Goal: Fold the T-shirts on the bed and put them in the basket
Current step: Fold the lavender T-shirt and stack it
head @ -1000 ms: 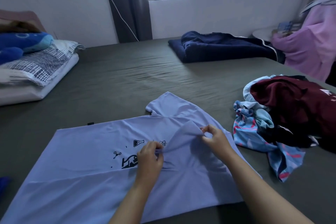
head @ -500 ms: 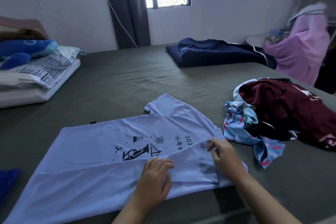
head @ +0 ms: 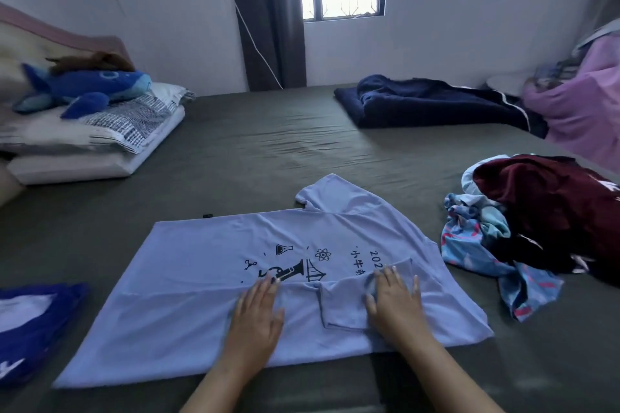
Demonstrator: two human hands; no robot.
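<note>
A light blue T-shirt (head: 208,265) with a black science print lies spread on the grey bed (head: 255,151), its near side folded over toward the middle. My left hand (head: 256,308) presses flat on that fold with straight fingers. My right hand (head: 394,298) lies flat on the folded-in sleeve beside it. A heap of unfolded T-shirts (head: 536,225), dark red on top and patterned blue below, sits to the right. No basket is in view.
A blue item (head: 30,322) lies at the left edge of the bed. Pillows with a blue plush whale (head: 84,87) are stacked at the back left. A folded navy blanket (head: 432,104) and a pink cloth (head: 587,104) lie at the back right.
Both hands pinched the near sleeve, laid it down onto the shirt, then flattened out on the fold. The camera view has dropped closer to the shirt.
</note>
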